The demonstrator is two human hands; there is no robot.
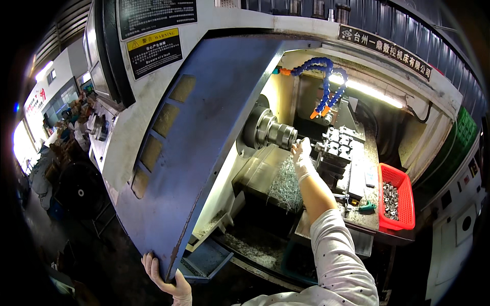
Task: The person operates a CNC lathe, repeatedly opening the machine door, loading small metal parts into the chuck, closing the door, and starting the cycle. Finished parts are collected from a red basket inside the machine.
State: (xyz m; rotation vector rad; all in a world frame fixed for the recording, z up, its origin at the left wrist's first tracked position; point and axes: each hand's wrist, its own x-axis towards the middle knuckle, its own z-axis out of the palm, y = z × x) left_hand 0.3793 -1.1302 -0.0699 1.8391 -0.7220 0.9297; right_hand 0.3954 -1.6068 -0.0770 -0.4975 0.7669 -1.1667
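Note:
My right hand, in a white glove, reaches into a lathe, its fingers together at the front of the steel spindle chuck. Whatever those fingers pinch is hidden or too small to name. My left hand, gloved too, grips the lower corner of the blue machine door, fingers on the outer face and thumb at the edge. Just right of my right hand stands the tool block with several tool holders. Below the chuck hangs a tangle of metal shavings.
Blue coolant hoses with orange nozzles hang above the tool block. A red basket of small metal parts sits at the right. A green-handled tool lies on the ledge near my right forearm. A lit tube lamp runs along the back.

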